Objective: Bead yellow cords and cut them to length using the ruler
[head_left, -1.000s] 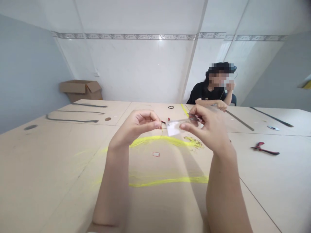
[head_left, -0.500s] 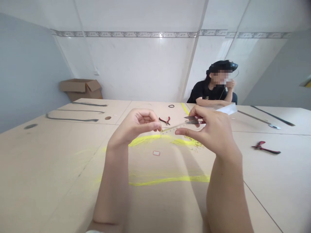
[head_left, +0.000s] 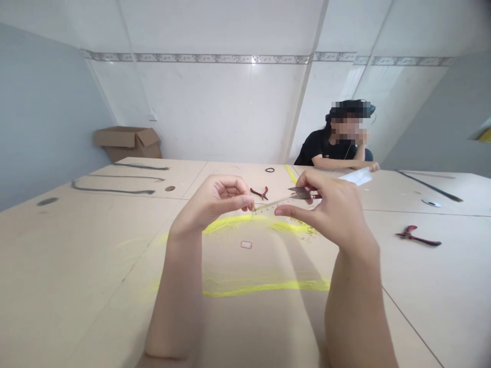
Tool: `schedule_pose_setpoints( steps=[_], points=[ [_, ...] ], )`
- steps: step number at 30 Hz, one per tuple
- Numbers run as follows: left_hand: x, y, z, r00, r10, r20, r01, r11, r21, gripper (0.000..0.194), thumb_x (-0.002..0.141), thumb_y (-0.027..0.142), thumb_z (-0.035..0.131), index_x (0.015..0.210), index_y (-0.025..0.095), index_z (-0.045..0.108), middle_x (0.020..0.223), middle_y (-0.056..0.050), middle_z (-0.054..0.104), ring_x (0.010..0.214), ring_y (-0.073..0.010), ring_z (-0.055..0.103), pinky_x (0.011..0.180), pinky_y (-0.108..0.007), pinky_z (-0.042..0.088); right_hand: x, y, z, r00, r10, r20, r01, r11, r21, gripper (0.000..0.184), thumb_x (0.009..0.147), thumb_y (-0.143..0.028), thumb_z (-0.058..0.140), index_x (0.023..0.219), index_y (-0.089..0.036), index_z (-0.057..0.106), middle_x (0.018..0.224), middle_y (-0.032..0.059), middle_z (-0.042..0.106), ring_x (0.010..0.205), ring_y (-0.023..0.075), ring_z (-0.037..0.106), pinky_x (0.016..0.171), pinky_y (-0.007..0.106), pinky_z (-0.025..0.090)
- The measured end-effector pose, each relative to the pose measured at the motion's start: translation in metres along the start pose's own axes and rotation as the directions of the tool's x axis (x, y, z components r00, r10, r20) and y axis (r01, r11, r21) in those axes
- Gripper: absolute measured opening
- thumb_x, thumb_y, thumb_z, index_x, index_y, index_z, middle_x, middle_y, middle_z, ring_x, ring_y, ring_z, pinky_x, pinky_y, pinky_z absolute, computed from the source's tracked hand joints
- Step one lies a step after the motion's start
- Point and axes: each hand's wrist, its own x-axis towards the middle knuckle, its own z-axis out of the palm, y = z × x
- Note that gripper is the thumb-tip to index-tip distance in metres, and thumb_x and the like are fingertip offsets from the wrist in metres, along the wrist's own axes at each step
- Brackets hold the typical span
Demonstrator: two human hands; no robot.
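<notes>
My left hand [head_left: 226, 202] is closed in a pinch, thumb against fingertips, on the end of a thin pale strand [head_left: 270, 205] with tiny dots along it. The strand slants up toward my right hand [head_left: 333, 209], which holds small red-handled scissors [head_left: 303, 193]. Their blades point left and look slightly apart; the thumb stretches out below them. Fingers hide most of the handles. Under the hands, a bundle of yellow threads [head_left: 236, 221] lies on the table [head_left: 264, 332], near a second yellow bundle with dark ends [head_left: 293, 226].
Another yellow strand bundle [head_left: 268, 290] lies nearer me. Pliers [head_left: 260, 192] rest beyond my hands, more pliers [head_left: 417, 236] at right. A small red-edged label [head_left: 246, 245] lies centrally. Dark cords [head_left: 115, 190] are at left, a cardboard box [head_left: 128, 143] behind. A person [head_left: 333, 138] sits opposite.
The scissors and my right hand have shifted very slightly left. The person opposite has lowered a forearm onto the table, and a long strip at right is no longer raised there.
</notes>
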Motion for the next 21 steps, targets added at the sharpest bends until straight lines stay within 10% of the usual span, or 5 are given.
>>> schedule_pose_setpoints(
  steps=[21],
  points=[
    [0.022,-0.020,-0.023,0.986,0.165,-0.037,-0.166,0.986,-0.015,0.017,0.083,0.027,0.076,0.071,0.017,0.069,0.070,0.000,0.067,0.070,-0.0109,0.060,0.072,-0.023,0.048,0.016,0.015,0.006,0.996,0.026,-0.087,-0.026,1.000,0.007,0.068,0.067,-0.086,0.069,0.076,-0.021,0.051,0.066,-0.0007,0.055,0.060,0.0146,0.047,0.060,0.029,0.031]
  ],
)
